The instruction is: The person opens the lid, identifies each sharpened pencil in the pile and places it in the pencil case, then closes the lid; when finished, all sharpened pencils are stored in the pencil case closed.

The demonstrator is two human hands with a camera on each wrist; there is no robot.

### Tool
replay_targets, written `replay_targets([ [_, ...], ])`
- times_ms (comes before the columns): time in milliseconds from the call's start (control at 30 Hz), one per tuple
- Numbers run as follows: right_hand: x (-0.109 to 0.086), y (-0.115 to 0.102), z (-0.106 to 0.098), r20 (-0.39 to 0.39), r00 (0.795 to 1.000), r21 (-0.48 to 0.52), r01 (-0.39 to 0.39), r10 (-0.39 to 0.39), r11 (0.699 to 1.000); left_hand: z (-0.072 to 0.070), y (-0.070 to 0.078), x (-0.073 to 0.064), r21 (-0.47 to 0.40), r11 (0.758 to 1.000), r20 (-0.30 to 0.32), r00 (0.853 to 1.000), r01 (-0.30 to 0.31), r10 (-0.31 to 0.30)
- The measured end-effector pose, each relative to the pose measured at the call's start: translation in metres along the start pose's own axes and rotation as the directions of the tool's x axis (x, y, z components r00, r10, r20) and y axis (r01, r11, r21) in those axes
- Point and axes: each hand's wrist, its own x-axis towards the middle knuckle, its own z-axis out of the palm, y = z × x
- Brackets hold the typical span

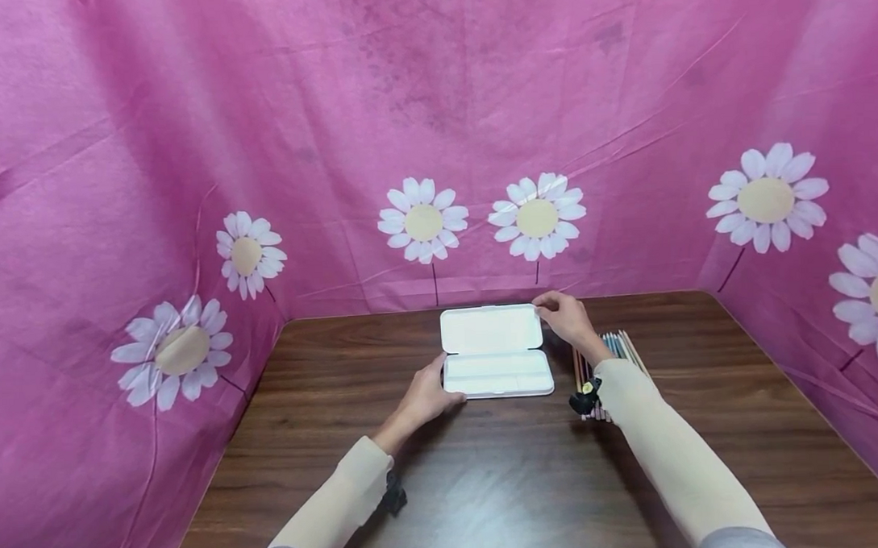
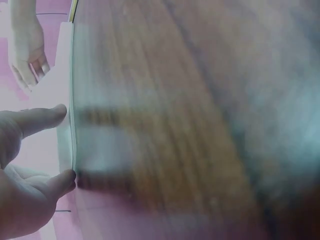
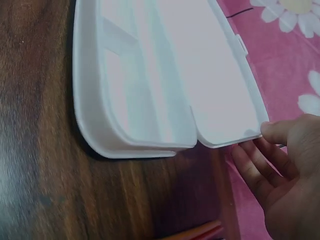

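Observation:
A white pencil case (image 1: 498, 387) stands with its lid (image 1: 490, 329) raised at the back of the table. Its inside has a lengthwise divider and a small cross wall, and no contents show in it. My left hand (image 1: 423, 394) holds the case's left end, thumb at the front edge. With thumb and fingers, my right hand (image 3: 295, 175) pinches the lid's far right corner. In the left wrist view the thumb and a finger touch the case's side (image 2: 65, 135).
Several coloured pencils (image 1: 634, 352) lie in a bunch on the wooden table (image 1: 329, 439), right of the case and partly under my right forearm. A pink cloth (image 1: 318, 149) with daisies hangs behind the table and along both sides.

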Motion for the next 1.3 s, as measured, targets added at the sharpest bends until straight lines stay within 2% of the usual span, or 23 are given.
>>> replay_targets([
  [133, -0.003, -0.001, -0.016, -0.002, 0.998, -0.037, 0.056, -0.056, 0.998, 0.003, 0.000, -0.001, -0.005, 1.000, -0.020, 1.000, 0.018, -0.018],
  [333, -0.012, 0.002, -0.052, 0.038, 0.992, -0.143, 0.124, -0.120, 0.982, 0.003, -0.001, -0.002, -0.009, 0.999, -0.022, 0.999, 0.031, -0.031],
  [633, -0.037, 0.016, -0.101, 0.113, 0.984, -0.297, 0.166, -0.138, 0.940, 0.000, -0.003, -0.003, -0.028, 0.999, 0.009, 0.999, 0.046, -0.045],
  [733, -0.044, 0.022, -0.114, 0.127, 0.980, -0.361, 0.189, -0.153, 0.913, -0.001, -0.003, -0.004, -0.026, 0.998, 0.010, 0.999, 0.050, -0.050],
  [900, -0.059, 0.031, -0.136, 0.170, 0.977, -0.438, 0.190, -0.127, 0.879, -0.002, -0.002, -0.003, -0.024, 0.999, 0.004, 0.999, 0.038, -0.038],
  [1167, -0.078, 0.050, -0.157, 0.210, 0.976, -0.443, 0.154, -0.064, 0.883, -0.004, -0.004, -0.005, -0.055, 0.998, 0.017, 0.999, 0.031, -0.030],
  [1300, -0.088, 0.059, -0.160, 0.230, 0.973, -0.418, 0.120, -0.023, 0.900, -0.004, -0.006, -0.005, -0.062, 0.998, 0.023, 0.999, 0.030, -0.028],
])
